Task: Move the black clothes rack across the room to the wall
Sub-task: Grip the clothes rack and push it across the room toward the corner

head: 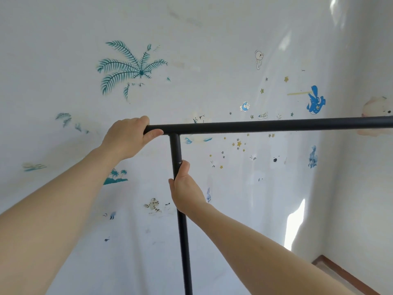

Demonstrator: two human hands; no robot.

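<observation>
Black clothes rack (265, 125) stands close before a white wall (202, 39) covered in faded stickers; whether it touches the wall is hard to judge, base out of view. Left hand (127, 138) wrapped around the left end of the top rail, thumb underneath. Palm-frond sticker (129, 68) above it. Right hand (185, 188) closed around the upright post just below the joint. Blue whale sticker (315, 101) farther right. Red-brown skirting (344, 275) at lower right.
</observation>
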